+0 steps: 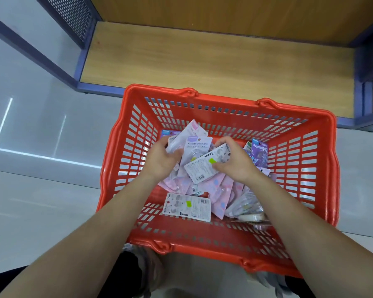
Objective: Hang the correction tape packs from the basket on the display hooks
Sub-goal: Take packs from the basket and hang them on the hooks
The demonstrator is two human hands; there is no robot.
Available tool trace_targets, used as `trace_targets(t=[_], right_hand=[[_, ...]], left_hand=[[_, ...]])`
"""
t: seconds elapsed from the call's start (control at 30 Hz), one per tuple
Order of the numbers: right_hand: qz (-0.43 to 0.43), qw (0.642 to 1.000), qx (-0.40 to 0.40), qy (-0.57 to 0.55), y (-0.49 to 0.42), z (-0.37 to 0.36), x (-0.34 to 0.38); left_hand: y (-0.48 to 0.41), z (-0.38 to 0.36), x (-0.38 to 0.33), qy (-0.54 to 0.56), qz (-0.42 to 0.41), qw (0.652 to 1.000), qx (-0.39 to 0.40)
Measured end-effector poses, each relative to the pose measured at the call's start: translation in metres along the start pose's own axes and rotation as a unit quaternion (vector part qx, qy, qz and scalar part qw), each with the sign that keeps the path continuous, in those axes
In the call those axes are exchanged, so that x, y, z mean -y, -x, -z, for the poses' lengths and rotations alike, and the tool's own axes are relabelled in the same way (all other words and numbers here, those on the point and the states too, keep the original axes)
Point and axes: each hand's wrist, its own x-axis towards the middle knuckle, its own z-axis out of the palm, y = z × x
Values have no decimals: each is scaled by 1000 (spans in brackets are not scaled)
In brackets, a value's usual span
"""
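1. Red slatted plastic basket (pixel 129 147) holds a pile of pink and purple carded correction tape packs (pixel 213 188).
2. Left hand (pixel 159 160) curls round a few of them.
3. Right hand (pixel 235 163) pinches one white-backed pack (pixel 202 168).

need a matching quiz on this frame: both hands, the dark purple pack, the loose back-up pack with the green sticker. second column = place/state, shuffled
Things
1. left hand
2. right hand
3. dark purple card pack
4. loose white card pack with green sticker

Places or states
A. lies back up by the near wall of the red plastic basket
B. grips pale lilac packs, fronts showing
C. sits at the basket's far right
D. holds a white-backed pack turned back up

Pairs: 1-B, 2-D, 3-C, 4-A
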Motion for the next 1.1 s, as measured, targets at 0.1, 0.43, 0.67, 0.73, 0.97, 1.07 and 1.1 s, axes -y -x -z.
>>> trace_targets(t=[0.1, 0.43, 0.67, 0.73, 0.97, 1.07, 1.1], right_hand=[[-23, 1000, -8, 10, 0, -1, -6], [-72, 993, -53, -83, -8, -17, -4], [-36, 994, -98, 28, -14, -28, -7], [-29, 993, -114, 18, -13, -30, -4], [-8, 989, -133, -59, -4, 0, 8], [15, 987, -150, -62, 0, 13, 15], [24, 986, -159, -47, 1, 15, 18]], left_hand=[[1, 1, 17, 8, 59, 998, 37], [-5, 2, 17, 94, 93, 989, 66], [-13, -5, 24, 78, 66, 993, 54], [-15, -4, 26, 81, 67, 994, 41], [-15, -9, 24, 78, 70, 994, 2], [-14, -11, 21, 80, 74, 994, -8], [-14, -12, 21, 81, 76, 994, -11]])
